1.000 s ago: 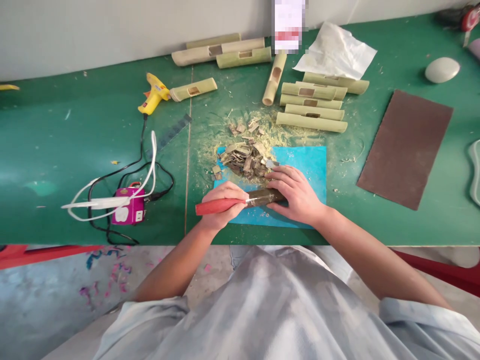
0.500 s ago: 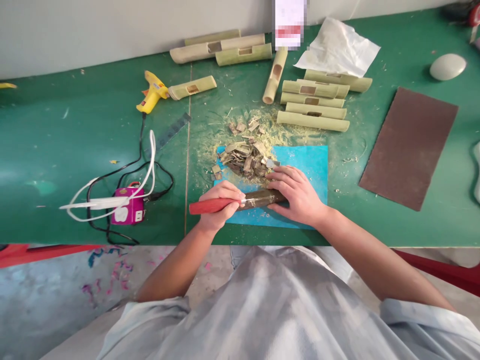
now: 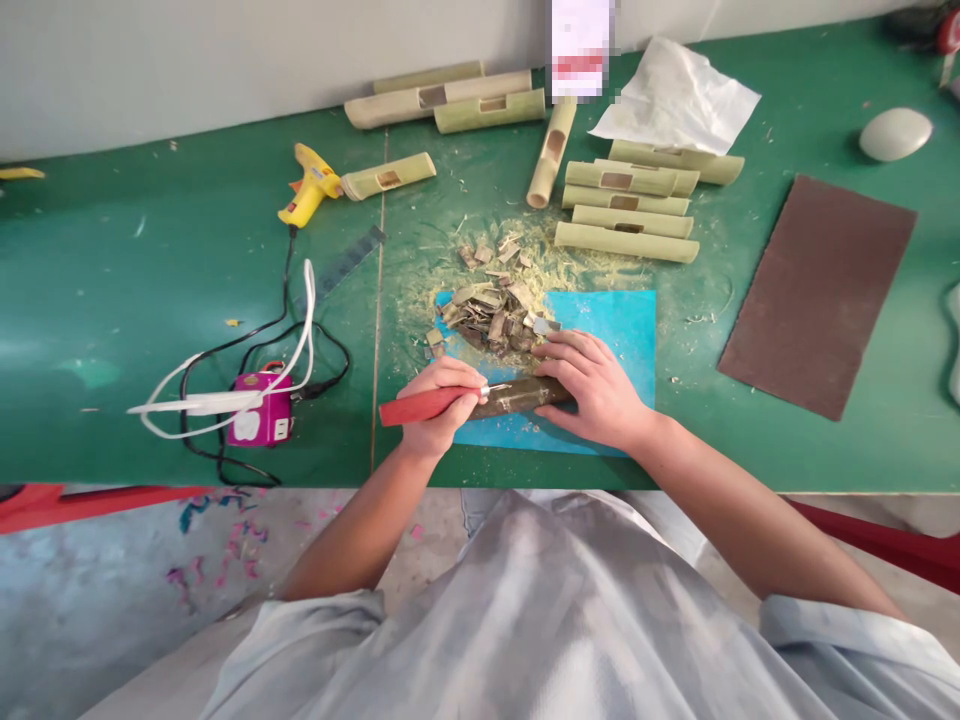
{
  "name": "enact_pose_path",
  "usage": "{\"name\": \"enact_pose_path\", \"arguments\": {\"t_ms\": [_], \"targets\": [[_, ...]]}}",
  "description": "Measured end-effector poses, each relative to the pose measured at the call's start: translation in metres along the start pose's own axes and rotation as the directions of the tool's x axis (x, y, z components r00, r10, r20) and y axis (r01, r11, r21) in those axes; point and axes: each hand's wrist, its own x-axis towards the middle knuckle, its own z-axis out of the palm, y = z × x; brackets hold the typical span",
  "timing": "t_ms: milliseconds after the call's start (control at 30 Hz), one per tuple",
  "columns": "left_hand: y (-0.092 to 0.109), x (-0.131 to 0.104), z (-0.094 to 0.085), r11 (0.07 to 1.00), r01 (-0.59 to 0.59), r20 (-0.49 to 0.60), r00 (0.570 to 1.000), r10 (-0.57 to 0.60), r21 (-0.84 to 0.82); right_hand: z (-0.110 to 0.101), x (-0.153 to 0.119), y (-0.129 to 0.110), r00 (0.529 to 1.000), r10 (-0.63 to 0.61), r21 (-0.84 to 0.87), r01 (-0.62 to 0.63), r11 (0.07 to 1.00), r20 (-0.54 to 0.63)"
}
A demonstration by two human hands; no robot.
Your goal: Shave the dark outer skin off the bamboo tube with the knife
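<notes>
My left hand (image 3: 433, 436) is closed around the red handle of a carving knife (image 3: 416, 406). The knife's slim metal tip lies along the top of a dark brown bamboo tube (image 3: 519, 398), which shows pale cut marks. Gripping the tube's right end, my right hand (image 3: 604, 392) has its fingers over the far side and its thumb on the near side. My fingers hide both ends of the tube. Beneath it is a blue sheet (image 3: 607, 315), with a heap of bamboo chips (image 3: 495, 315) just beyond the tube.
Several pale bamboo tubes (image 3: 626, 241) with square openings lie at the back. On the left are a yellow glue gun (image 3: 309, 187), a purple power adapter (image 3: 259, 410) with tangled cables, and a ruler (image 3: 349, 265). A brown sheet (image 3: 821, 295) lies on the right.
The knife tip has shifted slightly up along the tube, toward its far side, with my left hand. My right hand keeps its place on the tube.
</notes>
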Motion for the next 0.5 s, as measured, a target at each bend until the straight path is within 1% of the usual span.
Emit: {"name": "enact_pose_path", "arguments": {"t_ms": [67,133,333,400,500], "targets": [[0.002,0.002,0.000,1.000,-0.015,-0.005,1.000,0.015,0.022,0.000,0.000,0.000,1.000,-0.006,-0.002,0.006,1.000,-0.005],[0.006,0.004,0.000,0.998,-0.041,0.013,0.999,0.041,0.041,0.001,0.000,0.000,1.000,-0.007,-0.004,0.007,1.000,-0.008],[0.021,0.007,-0.003,0.987,-0.139,0.145,0.981,0.127,0.079,0.001,0.000,0.000,1.000,-0.006,0.002,0.006,1.000,-0.013],[0.025,0.007,-0.003,0.985,-0.155,0.174,0.975,0.139,0.079,0.001,-0.001,0.000,1.000,-0.006,0.005,0.006,1.000,-0.011],[0.028,0.008,-0.005,0.987,-0.149,0.190,0.973,0.134,0.066,0.001,-0.001,0.001,1.000,-0.003,0.010,0.003,1.000,-0.007]]}}
